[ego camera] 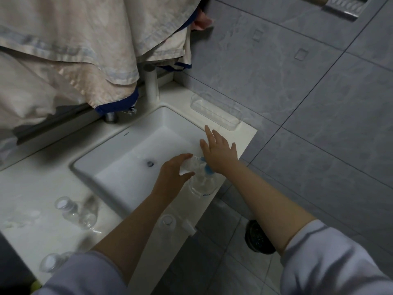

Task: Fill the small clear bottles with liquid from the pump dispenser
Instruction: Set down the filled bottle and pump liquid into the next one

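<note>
A clear pump dispenser (203, 184) with a blue pump head stands on the counter at the sink's right front corner. My left hand (173, 174) grips a small clear bottle (191, 166), tilted with its mouth toward the blue spout. My right hand (219, 149) lies flat with straight fingers over the pump head, pressing it with the palm. More small clear bottles stand on the counter: two (74, 211) left of the sink, one (168, 223) near the front edge, and one (52, 261) lying at the lower left.
The white rectangular sink (127, 150) has a faucet (152, 86) behind it. A clear plastic tray (214, 113) sits at the counter's right back. Towels hang above on the left. A small white cap (189, 227) lies at the counter edge. A dark round drain (258, 237) is set in the tiled floor.
</note>
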